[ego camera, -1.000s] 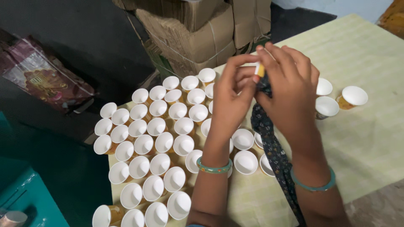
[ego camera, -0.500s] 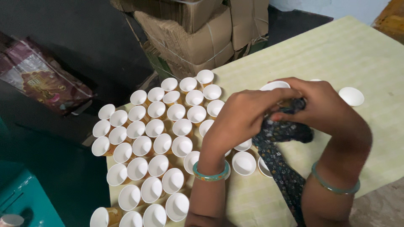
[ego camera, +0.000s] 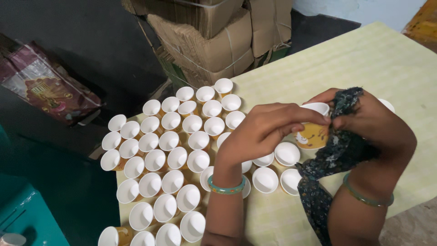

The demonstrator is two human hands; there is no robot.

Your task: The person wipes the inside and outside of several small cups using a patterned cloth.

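Wiping small yellow paper cup (ego camera: 312, 132), pinched by left hand (ego camera: 264, 130) and right hand (ego camera: 375, 125) with dark patterned cloth (ego camera: 339, 150) above white-lined cups (ego camera: 173, 150) on pale mat (ego camera: 355, 59); next likely demanding steady rim grip.

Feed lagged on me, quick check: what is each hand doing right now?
Left hand: fingers pinched on the rim of the yellow paper cup.
Right hand: closed on the same cup, with the dark patterned cloth draped over it.
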